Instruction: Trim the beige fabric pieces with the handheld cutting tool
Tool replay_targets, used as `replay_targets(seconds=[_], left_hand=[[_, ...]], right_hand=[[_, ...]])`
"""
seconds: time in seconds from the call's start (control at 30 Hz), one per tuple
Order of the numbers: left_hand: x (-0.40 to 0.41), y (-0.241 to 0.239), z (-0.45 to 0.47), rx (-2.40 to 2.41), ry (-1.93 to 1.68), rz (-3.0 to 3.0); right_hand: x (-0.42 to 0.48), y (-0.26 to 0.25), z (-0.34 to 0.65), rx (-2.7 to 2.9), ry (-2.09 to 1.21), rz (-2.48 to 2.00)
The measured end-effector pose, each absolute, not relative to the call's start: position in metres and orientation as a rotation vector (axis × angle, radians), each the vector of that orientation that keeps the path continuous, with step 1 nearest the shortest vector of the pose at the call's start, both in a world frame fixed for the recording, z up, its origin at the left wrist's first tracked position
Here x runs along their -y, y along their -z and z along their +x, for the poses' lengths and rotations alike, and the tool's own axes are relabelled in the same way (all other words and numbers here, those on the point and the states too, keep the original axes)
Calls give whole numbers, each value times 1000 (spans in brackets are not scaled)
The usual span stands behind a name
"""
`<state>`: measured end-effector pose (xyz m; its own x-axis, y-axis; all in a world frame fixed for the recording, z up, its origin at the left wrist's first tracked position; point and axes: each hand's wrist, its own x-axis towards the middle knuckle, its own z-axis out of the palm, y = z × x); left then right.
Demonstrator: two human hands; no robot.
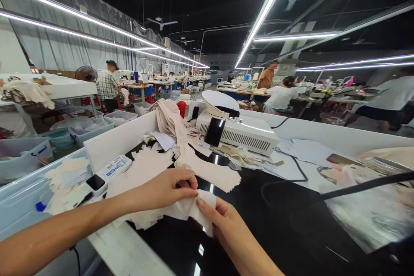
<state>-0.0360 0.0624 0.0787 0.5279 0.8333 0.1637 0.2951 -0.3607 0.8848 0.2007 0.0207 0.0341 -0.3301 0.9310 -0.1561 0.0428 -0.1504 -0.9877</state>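
Both hands meet over a black worktop (258,207), pinching the same small white fabric piece (202,207). My left hand (164,189) comes in from the left and its fingertips are closed on the piece's upper edge. My right hand (226,224) rises from below with its thumb pressed on the piece's right side. Under and behind the hands lies a heap of cream cut fabric pieces (152,168).
A white machine (239,131) with a curved white form on top stands behind, a dark phone (215,131) leaning on it. A white handheld device (108,172) lies left. Storage bins (84,127) sit beyond the white divider. Other people work at distant tables.
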Motion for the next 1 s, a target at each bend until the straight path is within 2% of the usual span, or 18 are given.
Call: replay_targets(seconds=[0.17,0.27,0.4,0.83,1.0], left_hand=[[-61,-64,-33,-937,-623,1412],[-58,-58,-30,-884,-531,1358],[-55,-59,-23,-941,-589,1316],[-62,-66,-29,-1051,-641,1640],[-68,-76,-30,-1091,-689,1792]], right_hand=[[-18,-41,206,1382,-1514,-1153],[-16,-41,207,1434,-1522,-1150],[-13,-38,208,1487,-1548,-1165],[-8,-29,206,1682,-1630,-1285],[-23,-22,207,1809,-1404,-1335]])
